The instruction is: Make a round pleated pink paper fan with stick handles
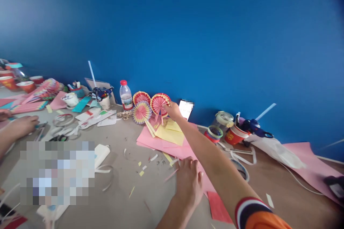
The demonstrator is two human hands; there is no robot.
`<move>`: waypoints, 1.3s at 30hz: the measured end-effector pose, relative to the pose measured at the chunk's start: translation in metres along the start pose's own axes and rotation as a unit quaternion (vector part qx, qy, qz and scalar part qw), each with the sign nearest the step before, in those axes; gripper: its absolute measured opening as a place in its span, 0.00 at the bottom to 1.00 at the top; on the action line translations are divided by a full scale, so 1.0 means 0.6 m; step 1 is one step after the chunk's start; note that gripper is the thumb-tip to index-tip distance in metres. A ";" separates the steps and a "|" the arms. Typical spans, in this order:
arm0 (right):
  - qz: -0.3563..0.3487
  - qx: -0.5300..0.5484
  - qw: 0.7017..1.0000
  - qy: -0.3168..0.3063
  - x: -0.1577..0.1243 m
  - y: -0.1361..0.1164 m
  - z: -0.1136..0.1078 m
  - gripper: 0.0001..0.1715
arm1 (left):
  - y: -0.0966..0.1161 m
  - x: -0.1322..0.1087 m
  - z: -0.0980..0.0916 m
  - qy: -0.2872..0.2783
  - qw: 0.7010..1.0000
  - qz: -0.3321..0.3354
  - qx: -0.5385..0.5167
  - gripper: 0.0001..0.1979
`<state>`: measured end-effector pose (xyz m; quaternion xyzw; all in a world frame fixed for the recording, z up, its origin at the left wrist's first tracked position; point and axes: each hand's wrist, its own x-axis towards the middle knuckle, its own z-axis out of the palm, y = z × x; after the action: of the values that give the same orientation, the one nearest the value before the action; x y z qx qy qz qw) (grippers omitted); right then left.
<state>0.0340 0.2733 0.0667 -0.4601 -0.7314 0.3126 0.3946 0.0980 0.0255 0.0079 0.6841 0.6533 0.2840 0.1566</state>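
My right hand (172,111) reaches toward the blue wall, its fingers closed on the edge of a round pleated paper fan (159,104) in red and pink with a stick. Right beside it are a second red-and-pink paper fan (141,98) and a purple-and-yellow one (142,112) with pale sticks. Yellow paper (170,134) lies under them on larger pink sheets (153,143). Nearer to me, my left hand (189,179) rests palm down on the table by the pink paper's edge, fingers apart and slightly bent. Thin paper strips lie beside its fingertips.
Along the wall stand a red-capped bottle (125,96), a phone (186,109), a lidded jar (223,120) and a red paper cup (236,132) of tools. Scraps and tape rolls are scattered about. At left, another person's hand (25,127) works near a white power strip (100,155).
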 end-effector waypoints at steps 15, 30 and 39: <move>0.044 -0.031 0.998 0.014 0.009 0.010 0.007 0.16 | -0.009 0.000 0.015 0.013 1.000 0.019 -0.006 0.16; 0.130 -0.064 0.989 0.036 0.002 -0.016 0.027 0.27 | -0.013 0.001 0.021 0.015 1.000 0.007 0.001 0.19; 0.122 -0.017 0.992 0.033 -0.016 -0.027 -0.002 0.20 | -0.013 0.004 0.006 0.056 0.998 0.025 0.012 0.16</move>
<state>0.0307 0.2585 0.0775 -0.5627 -0.6615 0.3308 0.3692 0.0938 0.0294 0.0009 0.6854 0.6470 0.3175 0.1041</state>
